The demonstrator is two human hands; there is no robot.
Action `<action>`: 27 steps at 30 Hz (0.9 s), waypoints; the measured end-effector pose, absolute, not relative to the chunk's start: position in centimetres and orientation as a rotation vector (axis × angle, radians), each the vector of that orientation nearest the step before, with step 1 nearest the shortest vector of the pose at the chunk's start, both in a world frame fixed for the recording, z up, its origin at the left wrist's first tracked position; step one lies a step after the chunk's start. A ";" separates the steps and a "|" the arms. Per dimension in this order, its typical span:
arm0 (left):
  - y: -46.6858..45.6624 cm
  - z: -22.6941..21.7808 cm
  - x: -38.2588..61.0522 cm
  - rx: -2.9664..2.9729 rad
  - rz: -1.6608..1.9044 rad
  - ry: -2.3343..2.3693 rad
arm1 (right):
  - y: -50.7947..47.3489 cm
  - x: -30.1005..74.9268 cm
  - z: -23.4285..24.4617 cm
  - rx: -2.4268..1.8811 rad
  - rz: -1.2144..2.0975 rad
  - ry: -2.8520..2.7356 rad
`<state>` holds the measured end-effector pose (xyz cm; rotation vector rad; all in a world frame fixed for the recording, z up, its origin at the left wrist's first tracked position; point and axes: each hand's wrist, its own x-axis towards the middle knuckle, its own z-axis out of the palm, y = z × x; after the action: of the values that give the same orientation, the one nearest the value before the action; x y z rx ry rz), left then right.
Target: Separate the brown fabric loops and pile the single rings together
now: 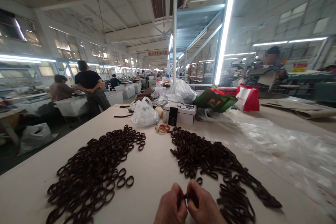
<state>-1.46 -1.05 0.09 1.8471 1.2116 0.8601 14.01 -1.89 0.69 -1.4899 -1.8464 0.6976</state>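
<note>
At the table's near edge my left hand (172, 204) and my right hand (201, 203) meet, fingertips pinched together. Between them is a small dark brown loop (186, 196), mostly covered by the fingers. To the left spreads a large pile of rounded dark loops (97, 168). A second pile of flatter dark loops (202, 148) lies ahead and to the right, and a smaller heap of them (235, 199) sits beside my right hand.
Toward the back of the pale table (154, 168) are scissors (163, 128), a white plastic bag (145, 112), a white box (187, 114) with glasses on it, a black phone-like object (172, 116) and a green bag (215, 99). Clear plastic sheeting (283, 150) covers the right side. People stand and sit beyond.
</note>
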 end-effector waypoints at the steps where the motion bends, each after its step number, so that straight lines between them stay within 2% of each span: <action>1: -1.1 0.1 -1.3 1.867 0.844 1.261 | -1.9 14.0 0.8 -1.534 0.676 -1.837; 7: -1.3 1.2 -1.3 1.917 0.832 1.464 | -2.3 14.1 2.2 -1.636 0.660 -1.882; 16: -1.0 1.8 -2.3 1.872 0.924 1.408 | -2.5 13.9 2.6 -1.426 0.613 -2.000; 19: 0.1 3.3 -4.9 1.773 1.084 1.472 | -2.3 14.9 3.6 -1.466 0.350 -2.041; 23: 2.3 5.4 -10.0 1.590 1.531 1.818 | -1.0 17.4 4.4 -1.645 0.209 -1.957; 27: 2.9 5.6 -11.5 1.729 1.549 1.943 | -0.3 18.4 4.1 -1.722 0.111 -2.028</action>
<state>-11.45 2.87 5.58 1.7295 1.9435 1.5495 18.42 -0.27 4.12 -1.7223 -2.0277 0.1109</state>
